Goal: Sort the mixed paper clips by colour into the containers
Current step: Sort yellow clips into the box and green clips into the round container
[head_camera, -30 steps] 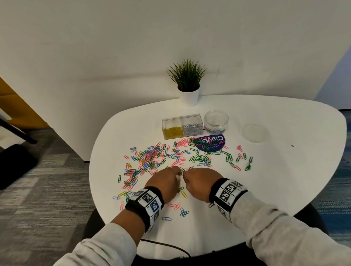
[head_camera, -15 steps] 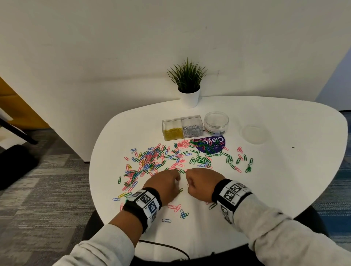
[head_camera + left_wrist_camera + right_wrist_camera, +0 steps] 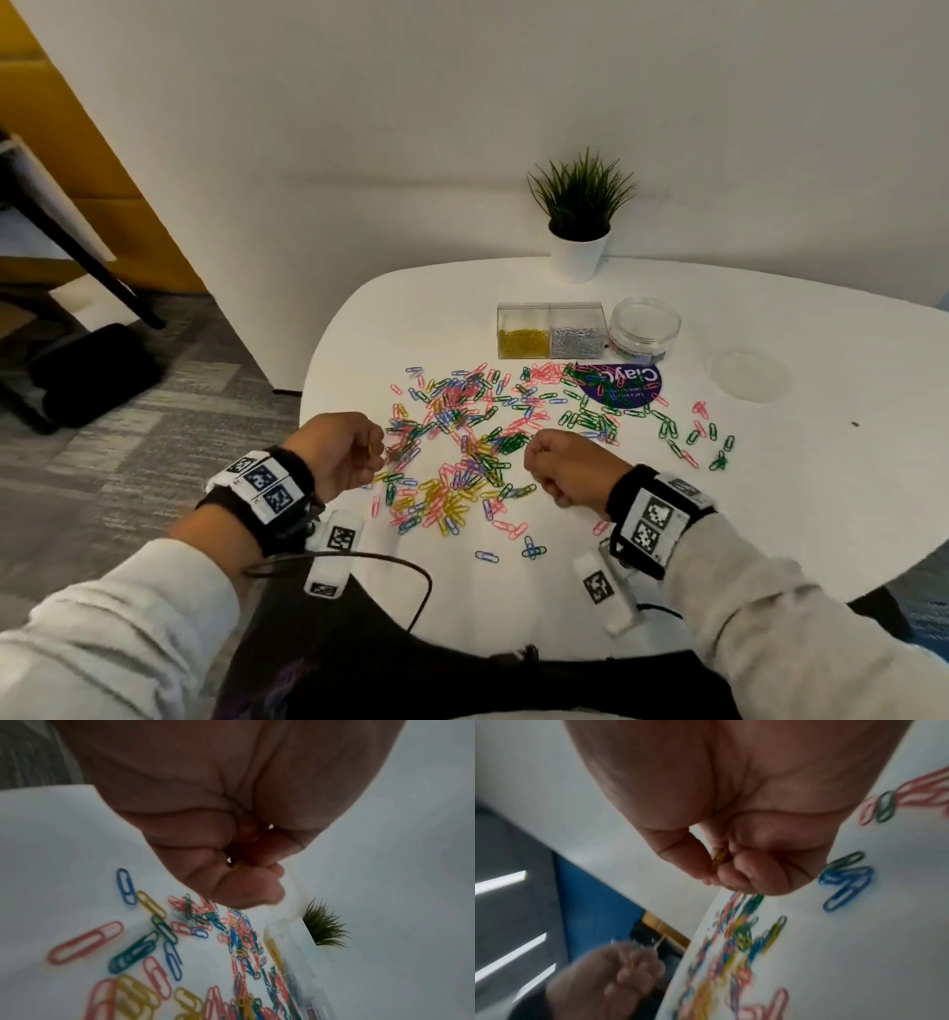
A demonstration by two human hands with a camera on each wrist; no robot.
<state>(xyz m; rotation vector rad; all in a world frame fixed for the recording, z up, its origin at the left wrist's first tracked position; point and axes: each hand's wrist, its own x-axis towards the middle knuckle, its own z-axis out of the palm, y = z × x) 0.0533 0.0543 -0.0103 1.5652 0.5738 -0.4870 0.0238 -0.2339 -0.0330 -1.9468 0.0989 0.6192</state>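
Note:
Mixed pink, green, blue and yellow paper clips [image 3: 462, 452] lie scattered over the white table [image 3: 801, 493]. My left hand [image 3: 341, 452] is raised at the pile's left edge, its curled fingers pinching yellow clips [image 3: 240, 865]. My right hand [image 3: 562, 470] hovers at the pile's right side, fingers curled round a yellow clip [image 3: 720, 858]. A clear two-part box [image 3: 549, 331] at the back holds yellow clips on the left and silver ones on the right. Beside it stands a round clear jar [image 3: 644, 329].
A potted plant [image 3: 580, 216] stands behind the box. A purple sticker [image 3: 624, 385] lies under some clips, and a clear lid [image 3: 747, 375] rests to the right. A cable [image 3: 405, 570] runs off the near table edge. Floor and dark furniture are at left.
Both hands have lifted off the table and moved apart, left hand going left and right hand right, each still closed. The head view has swung left.

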